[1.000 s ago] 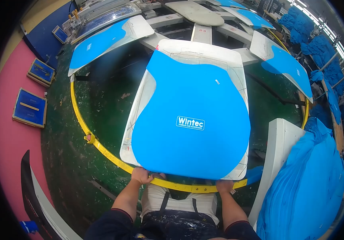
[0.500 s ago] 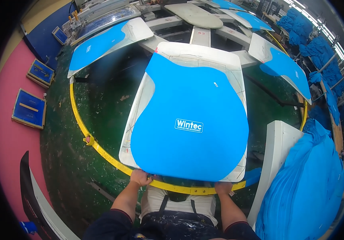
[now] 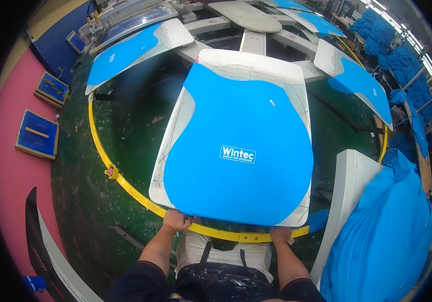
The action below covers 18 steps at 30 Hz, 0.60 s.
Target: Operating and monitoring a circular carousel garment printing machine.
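Observation:
My left hand (image 3: 177,220) is closed round the curved yellow rail (image 3: 221,234), just below the near left corner of a white board (image 3: 173,136). Farther right along that rail, my right hand (image 3: 280,234) is also closed on it, with its fingertips partly hidden by the board's near edge. Over most of the board lies a flat blue fabric piece (image 3: 236,121) with curved sides. It bears a white printed logo (image 3: 237,154) and a small white mark near its upper right.
More white boards carrying blue fabric, one on the left (image 3: 120,59) and one on the right (image 3: 359,83), sit on grey arms (image 3: 252,43). A thick blue fabric stack (image 3: 379,231) hangs beside a white panel (image 3: 346,186) at my right. Framed screens (image 3: 37,133) lean against the pink wall.
The board with its fabric sits very slightly higher in the view, and the side boards have shifted a little to the right. Both hands stay in place on the rail.

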{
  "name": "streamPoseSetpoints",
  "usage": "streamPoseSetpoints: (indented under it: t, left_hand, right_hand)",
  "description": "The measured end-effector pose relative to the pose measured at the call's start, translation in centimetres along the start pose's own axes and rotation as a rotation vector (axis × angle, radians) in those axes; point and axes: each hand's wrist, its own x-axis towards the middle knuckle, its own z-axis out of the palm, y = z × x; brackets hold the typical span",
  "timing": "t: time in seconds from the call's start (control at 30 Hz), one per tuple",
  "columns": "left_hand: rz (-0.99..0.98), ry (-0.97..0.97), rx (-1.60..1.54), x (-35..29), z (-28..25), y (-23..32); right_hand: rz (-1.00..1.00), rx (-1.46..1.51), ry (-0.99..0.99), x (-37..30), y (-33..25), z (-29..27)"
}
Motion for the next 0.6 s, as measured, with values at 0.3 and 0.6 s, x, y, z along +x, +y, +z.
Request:
streamPoseSetpoints:
  t: [0.3, 0.6]
  left_hand:
    - [-0.027, 0.027, -0.019, 0.5, 1.5, -0.4]
    - [-0.031, 0.035, -0.031, 0.0, 2.3, -1.7]
  right_hand:
    - [-0.021, -0.012, 0.025, 0.2, 0.6, 1.4]
    - [0.046, -0.045, -0.079, 0.0, 0.1, 2.0]
